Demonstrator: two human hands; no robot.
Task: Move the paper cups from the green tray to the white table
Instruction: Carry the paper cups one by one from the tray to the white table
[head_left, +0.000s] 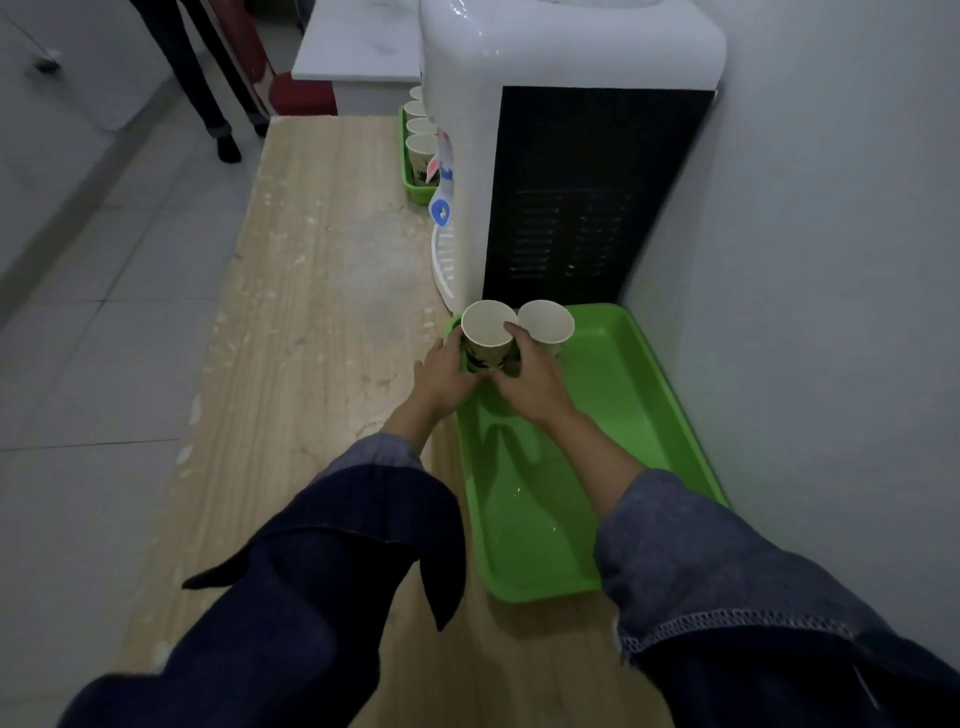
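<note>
Paper cup (487, 332) upright, mouth up

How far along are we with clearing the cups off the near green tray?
Most of the near green tray is bare. In hand: the left hand and right hand both grip one paper cup. Left: a second cup beside it. No cups show on the white table.

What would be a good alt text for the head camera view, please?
Both hands, left hand and right hand, hold one paper cup at the far end of a green tray. A second cup stands beside it, before a white water dispenser.
</note>
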